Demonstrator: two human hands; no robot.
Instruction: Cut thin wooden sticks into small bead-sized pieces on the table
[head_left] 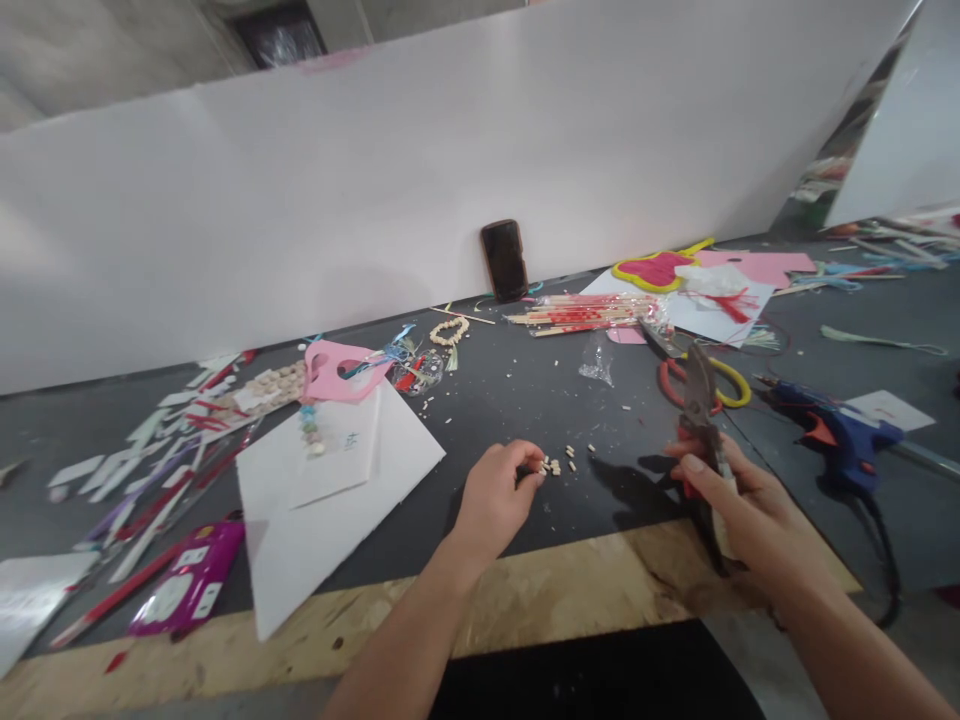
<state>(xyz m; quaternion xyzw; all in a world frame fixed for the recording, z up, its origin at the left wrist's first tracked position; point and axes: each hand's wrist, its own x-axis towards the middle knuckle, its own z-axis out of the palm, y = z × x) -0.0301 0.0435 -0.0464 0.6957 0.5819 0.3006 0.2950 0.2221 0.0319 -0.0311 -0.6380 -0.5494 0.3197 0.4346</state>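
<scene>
My left hand (pixel 501 492) rests low over the dark tabletop, thumb and index finger closed in a pinch at a small pale wooden piece. Beside its fingertips lie several similar short pieces (pixel 571 466), cut like bits of stick. My right hand (pixel 739 490) is wrapped around a worn pair of pruning shears (pixel 700 385), their dark metal jaws pointing up and away from me. Part of the handles is hidden by my fingers. Just beyond the jaws lie scissors (pixel 733 382) with red and yellow handles.
A blue glue gun (pixel 840 432) with a cord lies at the right. Bundled sticks (pixel 585 314) and a phone (pixel 504 260) are at the back, against a white panel (pixel 420 170). White sheets (pixel 292 560), a pink cutout (pixel 337 372) and a purple packet (pixel 196 580) lie left.
</scene>
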